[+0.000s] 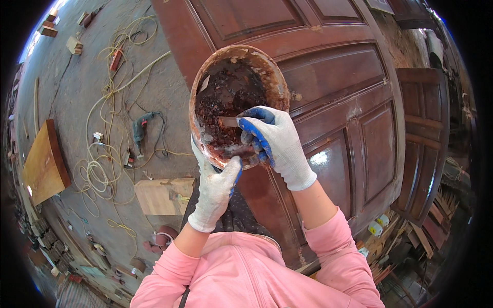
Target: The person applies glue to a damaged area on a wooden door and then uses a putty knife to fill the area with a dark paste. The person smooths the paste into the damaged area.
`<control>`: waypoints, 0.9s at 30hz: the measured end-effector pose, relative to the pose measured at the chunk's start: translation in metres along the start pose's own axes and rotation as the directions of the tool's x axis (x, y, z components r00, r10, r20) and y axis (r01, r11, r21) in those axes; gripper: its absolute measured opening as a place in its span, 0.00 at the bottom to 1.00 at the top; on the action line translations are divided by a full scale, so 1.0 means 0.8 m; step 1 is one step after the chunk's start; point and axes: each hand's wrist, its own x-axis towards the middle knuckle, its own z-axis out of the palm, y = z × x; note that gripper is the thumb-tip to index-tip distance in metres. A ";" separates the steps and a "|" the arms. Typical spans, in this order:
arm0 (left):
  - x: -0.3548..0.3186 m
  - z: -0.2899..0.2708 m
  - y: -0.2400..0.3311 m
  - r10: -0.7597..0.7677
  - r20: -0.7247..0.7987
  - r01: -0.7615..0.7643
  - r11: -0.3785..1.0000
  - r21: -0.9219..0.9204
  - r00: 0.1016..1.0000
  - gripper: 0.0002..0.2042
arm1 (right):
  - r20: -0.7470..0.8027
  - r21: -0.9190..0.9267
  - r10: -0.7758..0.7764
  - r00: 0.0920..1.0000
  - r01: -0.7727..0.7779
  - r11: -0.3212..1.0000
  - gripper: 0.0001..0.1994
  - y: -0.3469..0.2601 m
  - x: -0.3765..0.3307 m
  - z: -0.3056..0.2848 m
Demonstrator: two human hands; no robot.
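Note:
A round bucket point(281, 82) is tipped toward me, its rim and inner wall crusted with reddish-brown residue. Dark brown, lumpy stuff point(231, 95) covers its inside, with a small pale flat piece point(205, 83) stuck near the left wall. My left hand point(213, 190), in a white glove with blue palm coating, grips the near rim, thumb on top. Wearing a matching glove, my right hand point(280, 143) reaches over the bucket's right side. Its closed fingers pinch a small flat scraper blade point(229, 121) that points left into the bucket; the rest of it is hidden by the glove.
A large brown panelled door point(334, 66) lies beneath and right of the bucket, with another door point(423, 133) beyond. On the floor at left are tangled yellow hoses point(97, 174), a green power drill point(138, 131), a wooden board point(163, 196) and a wooden slab point(45, 163).

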 end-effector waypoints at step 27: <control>-0.001 -0.066 -0.063 0.311 -0.011 -0.269 0.837 0.476 0.950 0.19 | -0.212 0.401 0.039 0.977 0.050 0.915 0.18 0.024 0.002 -0.140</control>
